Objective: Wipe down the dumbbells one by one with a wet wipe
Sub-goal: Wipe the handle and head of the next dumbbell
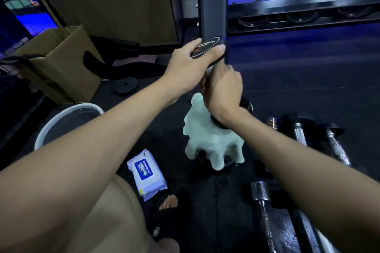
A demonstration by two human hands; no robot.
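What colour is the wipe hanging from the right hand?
Pale mint green; the wipe shows clearly in the head view, below the right hand.

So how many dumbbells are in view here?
5 dumbbells: one upright gripped by the left hand and right hand; three lying to its right; one nearer. The right arm may hide more.

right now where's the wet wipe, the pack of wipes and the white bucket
wet wipe [213,141]: head view, middle of the hanging pale green cloth
pack of wipes [146,173]: head view, blue label on top
white bucket [51,124]: head view, left rim
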